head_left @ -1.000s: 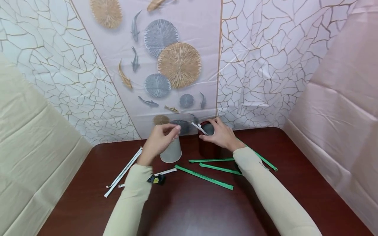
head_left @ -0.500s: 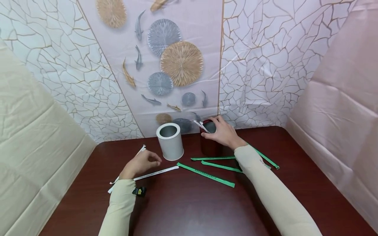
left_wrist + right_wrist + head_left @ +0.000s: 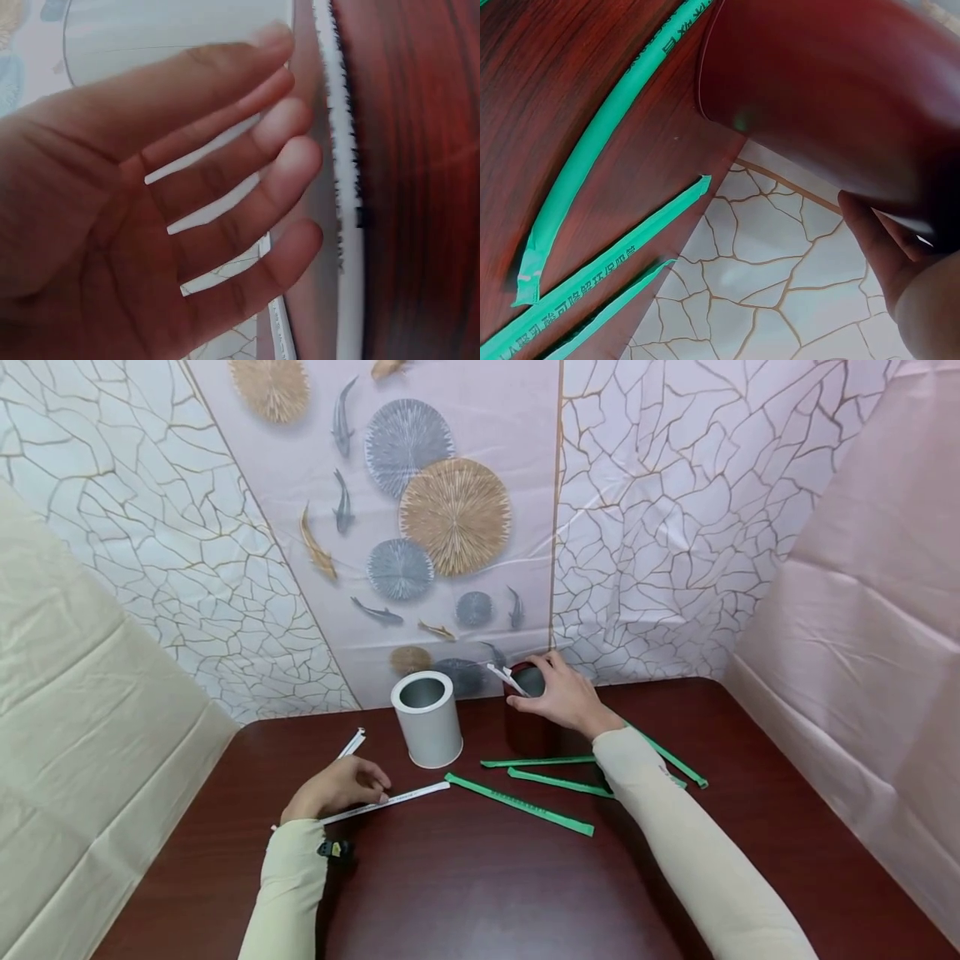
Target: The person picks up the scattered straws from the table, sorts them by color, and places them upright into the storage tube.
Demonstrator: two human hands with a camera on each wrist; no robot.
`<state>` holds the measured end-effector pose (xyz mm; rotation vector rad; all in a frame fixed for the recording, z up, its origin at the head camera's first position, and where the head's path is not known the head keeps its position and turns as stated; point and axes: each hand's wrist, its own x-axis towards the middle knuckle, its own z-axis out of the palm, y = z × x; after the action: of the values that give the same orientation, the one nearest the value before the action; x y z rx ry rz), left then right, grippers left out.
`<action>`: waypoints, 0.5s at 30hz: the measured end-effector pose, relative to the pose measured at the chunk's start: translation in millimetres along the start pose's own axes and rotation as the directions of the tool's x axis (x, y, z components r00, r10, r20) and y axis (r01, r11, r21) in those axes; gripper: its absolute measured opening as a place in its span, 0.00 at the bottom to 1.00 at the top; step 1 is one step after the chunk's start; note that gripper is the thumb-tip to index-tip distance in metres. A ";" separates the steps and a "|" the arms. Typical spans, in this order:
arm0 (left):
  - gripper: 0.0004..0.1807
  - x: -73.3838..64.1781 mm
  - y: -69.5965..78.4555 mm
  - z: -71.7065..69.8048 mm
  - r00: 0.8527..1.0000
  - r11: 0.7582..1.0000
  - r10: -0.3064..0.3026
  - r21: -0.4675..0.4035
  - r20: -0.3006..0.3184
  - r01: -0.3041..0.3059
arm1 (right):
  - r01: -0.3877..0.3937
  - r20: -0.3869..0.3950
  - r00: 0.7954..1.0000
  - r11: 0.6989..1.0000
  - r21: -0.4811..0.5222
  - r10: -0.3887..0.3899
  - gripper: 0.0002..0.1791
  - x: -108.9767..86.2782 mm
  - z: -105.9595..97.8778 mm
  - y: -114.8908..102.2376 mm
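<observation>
your left hand [image 3: 337,791] has dropped from up by the white cylindrical cup [image 3: 431,727] to a white paper-wrapped straw [image 3: 420,793] lying on the glossy red-brown wooden table [image 3: 480,902]; its fingers bend loosely, holding nothing. your right hand [image 3: 566,697] grips the dark red cylindrical cup [image 3: 528,727] at its rim, probably steadying it under the leaning white straw ends [image 3: 512,682]. green paper-wrapped straws [image 3: 519,804] lie between; your right sleeve [image 3: 678,835] hides some.

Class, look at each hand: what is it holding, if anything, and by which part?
The right hand grips the dark red cup at its open upper end. The left hand holds nothing; a white straw lies beside it.
</observation>
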<state>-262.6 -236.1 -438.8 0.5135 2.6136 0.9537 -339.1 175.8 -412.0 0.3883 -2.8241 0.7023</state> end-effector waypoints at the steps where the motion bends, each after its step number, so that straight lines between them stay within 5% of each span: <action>1: 0.08 -1.1 -2.3 0.6 1.000 1.000 0.008 0.009 0.007 -0.008 | 0.002 0.003 1.000 1.000 0.001 -0.002 0.54 0.1 1.2 -1.1; 12: 0.06 4.4 -5.2 7.9 0.994 0.977 0.109 0.182 0.002 -0.108 | 0.003 -0.002 1.000 1.000 0.024 -0.003 0.50 -1.8 0.2 -1.8; 15: 0.07 2.1 -4.3 11.3 0.996 0.963 0.093 0.254 0.014 -0.094 | 0.018 0.000 1.000 1.000 0.025 -0.018 0.50 0.8 0.8 -3.1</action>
<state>-260.8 -232.0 -450.2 0.7056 2.7469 0.6443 -339.0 172.6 -411.1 0.4178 -2.8108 0.7343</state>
